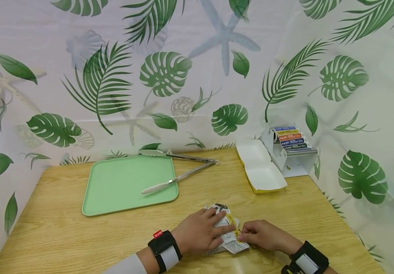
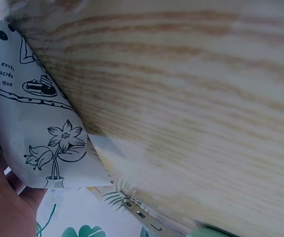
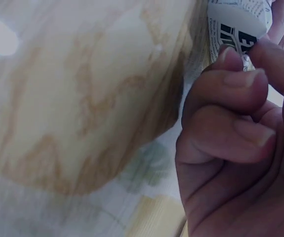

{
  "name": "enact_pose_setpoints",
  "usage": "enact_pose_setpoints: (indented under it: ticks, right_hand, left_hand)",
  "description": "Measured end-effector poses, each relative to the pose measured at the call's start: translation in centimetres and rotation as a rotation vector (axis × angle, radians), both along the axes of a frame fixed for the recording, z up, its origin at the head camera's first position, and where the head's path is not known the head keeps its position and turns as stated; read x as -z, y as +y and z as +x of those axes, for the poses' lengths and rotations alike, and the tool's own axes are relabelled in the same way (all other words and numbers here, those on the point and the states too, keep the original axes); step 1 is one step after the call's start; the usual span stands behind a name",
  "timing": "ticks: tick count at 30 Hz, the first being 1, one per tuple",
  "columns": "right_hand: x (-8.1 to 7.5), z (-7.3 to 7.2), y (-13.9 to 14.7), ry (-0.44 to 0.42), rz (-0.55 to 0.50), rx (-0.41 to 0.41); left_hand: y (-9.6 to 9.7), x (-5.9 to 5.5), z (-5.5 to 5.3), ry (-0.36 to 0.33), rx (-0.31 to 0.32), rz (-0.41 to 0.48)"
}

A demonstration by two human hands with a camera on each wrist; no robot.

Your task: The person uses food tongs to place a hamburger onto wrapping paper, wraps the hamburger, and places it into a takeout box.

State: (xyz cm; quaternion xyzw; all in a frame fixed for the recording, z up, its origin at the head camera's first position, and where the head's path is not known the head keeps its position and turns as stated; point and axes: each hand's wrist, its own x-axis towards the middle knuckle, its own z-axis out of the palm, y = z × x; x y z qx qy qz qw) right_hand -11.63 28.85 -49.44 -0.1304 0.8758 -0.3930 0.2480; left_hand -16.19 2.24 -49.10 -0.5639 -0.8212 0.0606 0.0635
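Note:
A packet folded in printed newspaper-style paper lies on the wooden table in front of me, with a flower drawing on its paper wrapper in the left wrist view. My left hand rests spread across it, fingers straight, pressing it down. A narrow yellow label runs over the packet, between left fingertips and right hand. With thumb and curled fingers, my right hand pinches at the label's near end, by the packet's right edge. In the right wrist view those fingertips meet the paper wrapper; the label's end is hidden.
Behind, a green tray stands at left, with spread metal tongs lying partly over it. At back right are an open yellow-edged carton and a white dispenser holding a roll of coloured labels. A leaf-patterned sheet walls the table.

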Motion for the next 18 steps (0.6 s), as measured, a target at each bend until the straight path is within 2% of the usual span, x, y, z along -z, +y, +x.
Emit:
enact_pose_setpoints:
  ticks: [3, 6, 9, 14, 16, 18]
  right_hand:
    - [-0.3, -0.2, 0.1, 0.019, 0.022, -0.009]
    - [-1.2, -0.7, 0.6, 0.075, 0.063, 0.006]
    - [-2.1, -1.7, 1.7, 0.223, 0.147, 0.083]
    - [-2.9, -3.5, 4.0, 0.606, 0.430, 0.243]
    - [-2.7, -4.0, 4.9, 0.696, 0.533, 0.275]
    - [-2.4, -4.3, 5.6, 0.728, 0.591, 0.282]
  left_hand:
    - [0.0, -0.3, 0.0, -0.014, -0.009, -0.020]
    - [0.0, -0.5, 0.0, -0.024, -0.013, -0.028]
    - [-0.1, -0.7, 0.0, -0.026, -0.011, -0.030]
    - [-0.6, -0.9, -0.1, -0.023, -0.017, -0.029]
    - [-0.9, -1.0, -0.1, -0.037, -0.018, -0.029]
    - [-1.2, -1.0, 0.0, -0.055, -0.018, -0.027]
